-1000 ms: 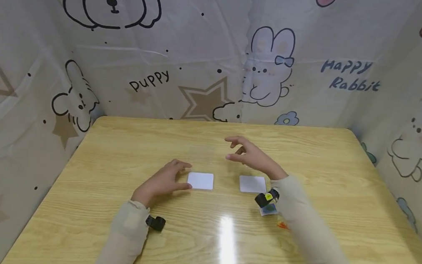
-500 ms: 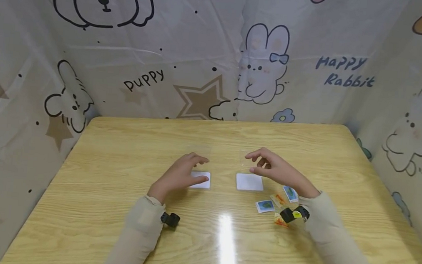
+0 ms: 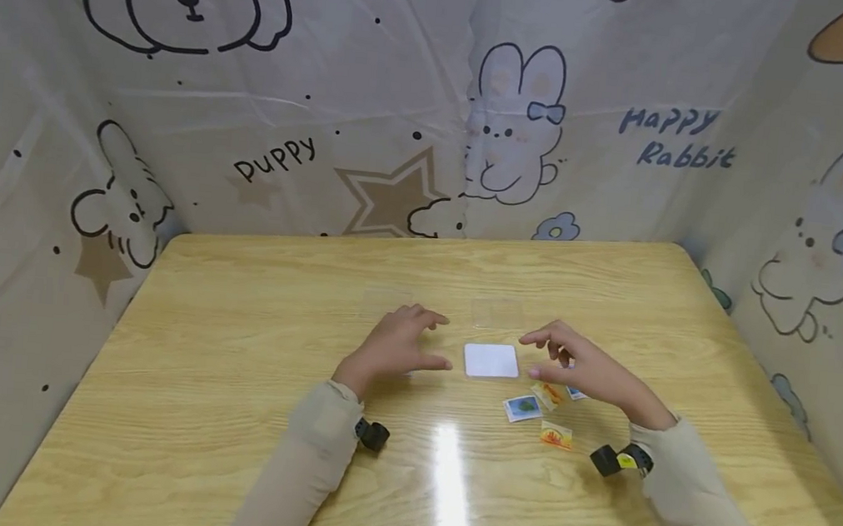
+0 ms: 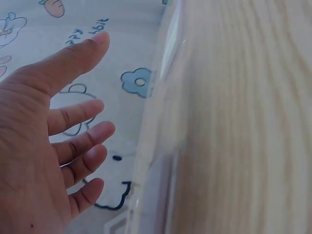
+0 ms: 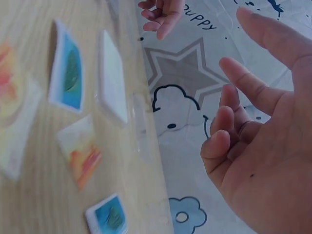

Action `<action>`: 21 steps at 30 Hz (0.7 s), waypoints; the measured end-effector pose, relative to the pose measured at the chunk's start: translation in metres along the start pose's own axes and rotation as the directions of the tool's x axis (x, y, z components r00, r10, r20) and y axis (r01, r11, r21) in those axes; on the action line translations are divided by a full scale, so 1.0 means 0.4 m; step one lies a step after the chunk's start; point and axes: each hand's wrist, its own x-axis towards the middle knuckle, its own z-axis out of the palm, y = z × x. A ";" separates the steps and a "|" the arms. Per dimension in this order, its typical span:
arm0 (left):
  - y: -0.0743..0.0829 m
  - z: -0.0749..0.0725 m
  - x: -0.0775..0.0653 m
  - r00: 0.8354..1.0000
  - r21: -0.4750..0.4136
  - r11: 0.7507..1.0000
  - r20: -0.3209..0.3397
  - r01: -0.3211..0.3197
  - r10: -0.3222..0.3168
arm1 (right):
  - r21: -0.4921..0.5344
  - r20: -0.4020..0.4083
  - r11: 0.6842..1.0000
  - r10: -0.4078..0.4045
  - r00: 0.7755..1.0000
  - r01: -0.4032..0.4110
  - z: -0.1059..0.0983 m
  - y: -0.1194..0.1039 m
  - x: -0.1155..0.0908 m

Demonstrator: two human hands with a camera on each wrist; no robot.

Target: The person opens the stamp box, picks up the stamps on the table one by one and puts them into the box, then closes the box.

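Observation:
My left hand (image 3: 401,343) hovers over the table with thumb and fingers spread and nothing between them. Beneath it, a second white card is almost wholly hidden. A white rounded rectangular card (image 3: 491,361) lies between the two hands. To its right, my right hand (image 3: 584,367) is held up, fingers loosely bent and nothing in its grasp. Below and beside that hand lie small picture cards: a blue-and-green one (image 3: 522,409), an orange-and-yellow one (image 3: 556,435) and another orange one (image 3: 548,393). A further blue card (image 5: 110,216) is partly covered by the right hand in the head view.
Two thin see-through rectangles lie farther back on the wood-grain table (image 3: 233,347), a right one (image 3: 497,313) and a left one (image 3: 386,300). A printed cloth (image 3: 378,67) hangs behind the table and along both sides.
My left hand has moved right, covering the left white card. My right hand has moved right and nearer, uncovering the small picture cards and the right see-through rectangle. The head view has shifted slightly.

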 end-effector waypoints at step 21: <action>0.050 0.063 0.058 0.996 0.033 0.999 0.083 0.015 -0.018 | -0.068 0.032 0.997 0.036 0.999 -0.034 0.077 0.073 -0.069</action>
